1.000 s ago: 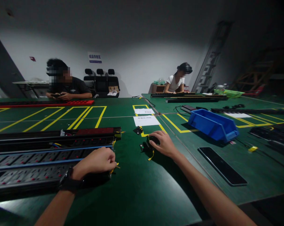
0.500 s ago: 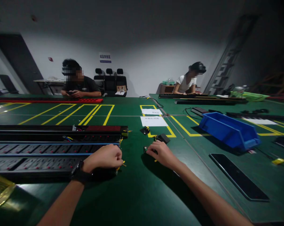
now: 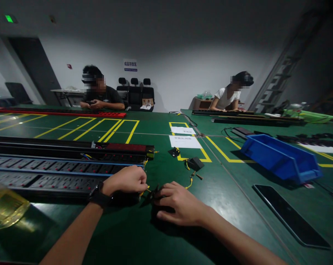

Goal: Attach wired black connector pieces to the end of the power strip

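My left hand (image 3: pixel 129 179), with a dark watch on the wrist, is closed at the right end of the near black socket strip (image 3: pixel 64 181), around a yellow wire (image 3: pixel 144 192). Just right of it, my right hand (image 3: pixel 177 202) has its fingers bent on a small dark part (image 3: pixel 152 195) close to that wire's end. A black block (image 3: pixel 195 163) with a yellow wire lies beyond my right hand. A small black piece (image 3: pixel 174 152) rests near the white paper sheets (image 3: pixel 185 141). More long strips lie behind the near one.
A blue bin (image 3: pixel 282 158) and a dark flat phone-like slab (image 3: pixel 290 215) are on the right. A clear container with yellow contents (image 3: pixel 8 208) stands at the left. Two people sit across the green table (image 3: pixel 227 206), behind a red strip (image 3: pixel 108 115) and black bars (image 3: pixel 254 120).
My right hand has moved left and nearer, from beside the black block to the small dark part by my left hand. The view has shifted slightly. My left hand remains at the strip's end.
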A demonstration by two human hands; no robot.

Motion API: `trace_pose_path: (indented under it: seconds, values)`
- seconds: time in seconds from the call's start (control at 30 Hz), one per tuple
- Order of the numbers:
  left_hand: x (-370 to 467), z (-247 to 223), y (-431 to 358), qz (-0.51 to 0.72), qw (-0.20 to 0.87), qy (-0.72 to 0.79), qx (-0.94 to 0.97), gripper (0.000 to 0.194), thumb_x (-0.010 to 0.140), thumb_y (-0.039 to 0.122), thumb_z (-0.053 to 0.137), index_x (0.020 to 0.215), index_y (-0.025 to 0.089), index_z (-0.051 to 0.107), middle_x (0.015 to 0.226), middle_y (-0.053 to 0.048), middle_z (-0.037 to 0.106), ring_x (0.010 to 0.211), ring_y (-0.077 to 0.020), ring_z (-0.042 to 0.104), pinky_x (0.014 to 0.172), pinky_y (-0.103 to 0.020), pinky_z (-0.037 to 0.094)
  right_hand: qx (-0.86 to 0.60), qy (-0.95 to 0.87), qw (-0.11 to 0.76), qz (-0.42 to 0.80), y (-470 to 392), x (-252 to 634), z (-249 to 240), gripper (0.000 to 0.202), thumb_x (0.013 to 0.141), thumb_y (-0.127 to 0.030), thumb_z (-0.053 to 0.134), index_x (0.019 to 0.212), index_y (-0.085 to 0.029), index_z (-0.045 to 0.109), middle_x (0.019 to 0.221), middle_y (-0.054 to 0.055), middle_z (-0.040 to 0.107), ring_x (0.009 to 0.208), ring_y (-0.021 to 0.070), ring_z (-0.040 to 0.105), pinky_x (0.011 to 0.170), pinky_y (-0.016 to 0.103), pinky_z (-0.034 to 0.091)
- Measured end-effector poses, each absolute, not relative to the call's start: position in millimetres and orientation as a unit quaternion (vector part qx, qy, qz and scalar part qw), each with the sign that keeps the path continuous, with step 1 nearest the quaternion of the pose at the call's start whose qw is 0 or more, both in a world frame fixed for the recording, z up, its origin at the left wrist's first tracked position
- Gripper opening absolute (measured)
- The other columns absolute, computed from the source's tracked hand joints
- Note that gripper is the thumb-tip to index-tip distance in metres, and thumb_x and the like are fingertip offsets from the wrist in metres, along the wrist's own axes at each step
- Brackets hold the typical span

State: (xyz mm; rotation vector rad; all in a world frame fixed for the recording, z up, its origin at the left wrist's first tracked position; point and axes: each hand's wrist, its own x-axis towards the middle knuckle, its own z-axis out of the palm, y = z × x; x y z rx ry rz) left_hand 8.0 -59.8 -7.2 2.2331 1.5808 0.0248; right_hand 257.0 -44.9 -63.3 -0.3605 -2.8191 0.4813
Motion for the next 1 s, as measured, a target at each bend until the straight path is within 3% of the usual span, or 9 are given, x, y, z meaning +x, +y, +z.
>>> trace_pose_path:
  seconds: [0.13,0.37,0.53,1.0]
  values:
    - [11,-1,-62,0.003,0.198,0.57,0.797,0.023,0.078,0.032,0.06,0.061,0.018,0.066,0.058,0.0,0.06,0.053,-0.0124,0.045,0.053,-0.026,0.026,-0.104,-0.969,0.128,0.182,-49,252,-70,0.051,0.097,-0.052,0.061,0.138,-0.023,0.063,0.14,0.009,0.065,0.132,0.0249,0.055,0.108,0.039,0.039]
    - [10,-4,-60,-0.002,0.207,0.573,0.793,0.035,0.087,0.033,0.048,0.062,0.017,0.066,0.062,-0.003,0.064,0.055,-0.0137,0.047,0.055,-0.028,0.027,-0.111,-0.97,0.11,0.189,-52,249,-75,0.068,0.096,-0.061,0.057,0.15,-0.021,0.052,0.154,0.012,0.053,0.145,0.0271,0.044,0.118,0.044,0.033]
    - [9,-7,-57,0.009,0.231,0.602,0.764,0.044,0.092,0.038,0.041,0.062,0.017,0.065,0.062,-0.005,0.066,0.055,-0.0151,0.051,0.056,-0.028,0.03,-0.114,-0.972,0.089,0.186,-54,247,-72,0.074,0.097,-0.064,0.053,0.156,-0.021,0.044,0.158,0.013,0.048,0.148,0.0289,0.039,0.119,0.047,0.031]
    - [12,-4,-59,0.023,0.211,0.574,0.791,0.04,0.088,0.038,0.048,0.057,0.017,0.063,0.055,-0.002,0.058,0.05,-0.0131,0.044,0.052,-0.028,0.024,-0.122,-0.973,0.09,0.175,-58,245,-70,0.073,0.098,-0.061,0.053,0.158,-0.022,0.04,0.157,0.012,0.048,0.147,0.0286,0.038,0.119,0.046,0.03]
